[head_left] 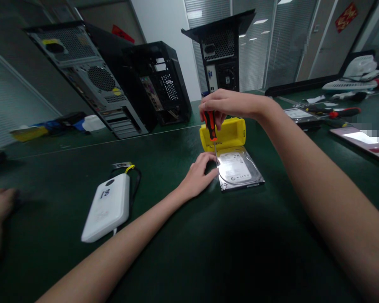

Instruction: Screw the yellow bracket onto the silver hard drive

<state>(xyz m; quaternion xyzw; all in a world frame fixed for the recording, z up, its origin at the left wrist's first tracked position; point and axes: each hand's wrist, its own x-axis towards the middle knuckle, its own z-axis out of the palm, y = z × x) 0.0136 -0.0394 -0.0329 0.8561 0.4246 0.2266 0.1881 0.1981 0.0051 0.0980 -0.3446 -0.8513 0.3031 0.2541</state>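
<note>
A silver hard drive (235, 167) with a white label lies flat on the dark green table. My right hand (219, 105) is wrapped over the top of a black and orange screwdriver (211, 126), held nearly upright. Its thin shaft runs down to the left edge of the drive. There my left hand (198, 174) rests on the table, thumb and index finger gripping the drive's edge on either side of the screwdriver tip. The tip itself and any screw under it are too small to make out. Directly behind the drive stands an open yellow case (230, 134).
A white power bank (109, 206) with a cable lies to the left. Computer cases (104, 80) stand at the back. On the right are pliers (344, 112), another drive (300, 115) and a phone-like tablet (363, 141). Another person's hand (1, 204) shows at the left edge.
</note>
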